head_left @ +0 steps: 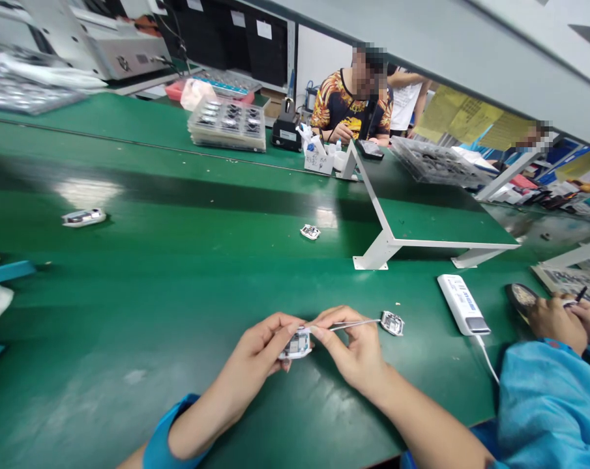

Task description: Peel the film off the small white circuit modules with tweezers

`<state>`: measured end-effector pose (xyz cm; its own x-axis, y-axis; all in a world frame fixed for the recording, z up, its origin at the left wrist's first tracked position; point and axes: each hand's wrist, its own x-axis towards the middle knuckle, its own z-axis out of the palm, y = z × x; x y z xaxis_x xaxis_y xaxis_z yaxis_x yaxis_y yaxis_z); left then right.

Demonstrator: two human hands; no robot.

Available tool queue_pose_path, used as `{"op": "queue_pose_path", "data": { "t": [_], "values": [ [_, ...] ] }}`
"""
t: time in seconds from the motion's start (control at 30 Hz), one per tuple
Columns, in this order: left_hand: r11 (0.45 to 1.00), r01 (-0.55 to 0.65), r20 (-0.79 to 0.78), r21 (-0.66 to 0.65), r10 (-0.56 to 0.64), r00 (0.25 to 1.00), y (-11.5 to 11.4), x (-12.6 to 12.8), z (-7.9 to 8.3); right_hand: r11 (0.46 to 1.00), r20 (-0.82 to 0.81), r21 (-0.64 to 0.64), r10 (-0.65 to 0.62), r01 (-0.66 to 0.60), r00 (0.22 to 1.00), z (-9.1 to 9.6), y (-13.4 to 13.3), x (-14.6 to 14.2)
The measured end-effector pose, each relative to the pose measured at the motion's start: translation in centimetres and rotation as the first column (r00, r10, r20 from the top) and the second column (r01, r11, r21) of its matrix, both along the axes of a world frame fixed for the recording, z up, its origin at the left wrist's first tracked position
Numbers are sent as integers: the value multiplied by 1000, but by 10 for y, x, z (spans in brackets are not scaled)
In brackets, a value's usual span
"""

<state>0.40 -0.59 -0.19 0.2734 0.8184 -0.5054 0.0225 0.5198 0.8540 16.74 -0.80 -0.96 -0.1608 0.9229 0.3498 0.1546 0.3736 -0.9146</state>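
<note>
My left hand [255, 355] is closed on a small white watch-like casing [296, 344] with its circuit parts exposed. My right hand [356, 348] pinches at the casing's upper edge with thumb and forefinger; whatever lies between those fingertips is too small to make out. Slim metal tweezers [356, 324] stick out from the same hand, pointing right. Just beyond their tips, a similar open casing [392, 323] lies on the green table [177, 293]. Another casing [310, 231] rests farther back, and one more casing [84, 217] is at the left.
A white metal stand [373, 253] with a green top stands at back right. Near it lies a white handheld device [463, 305] with a cable. A co-worker's hands [559, 322] work at the right edge. Stacked trays [227, 127] and a white box [318, 159] line the back.
</note>
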Motion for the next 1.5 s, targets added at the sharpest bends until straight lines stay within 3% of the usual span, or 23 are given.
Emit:
{"op": "queue_pose_path", "data": {
  "t": [0.13, 0.37, 0.73, 1.0, 1.33, 1.5],
  "values": [
    [1000, 16, 24, 27, -17, 1000, 0, -1, 0, 999, 21, 37, -16, 16, 1000, 1, 0, 1],
    [989, 94, -4, 111, -94, 996, 1, -3, 6, 1000, -200, -7, -9, 8, 980, -6, 3, 0],
    [993, 63, -29, 101, -61, 998, -2, -3, 1, 995, 20, 94, -43, 41, 999, -3, 0, 0],
    [990, 45, -13, 134, -43, 999, -2, -1, 4, 999, -164, -6, -49, 49, 985, -6, 0, -2],
    [992, 15, -12, 122, -14, 1000, -2, -1, 0, 992, 4, 99, -81, 80, 997, -3, -4, -4],
    [996, -21, 34, 87, 18, 999, -2, 0, 0, 991, -51, 116, -58, 64, 997, -3, -2, -4]
  ]
}}
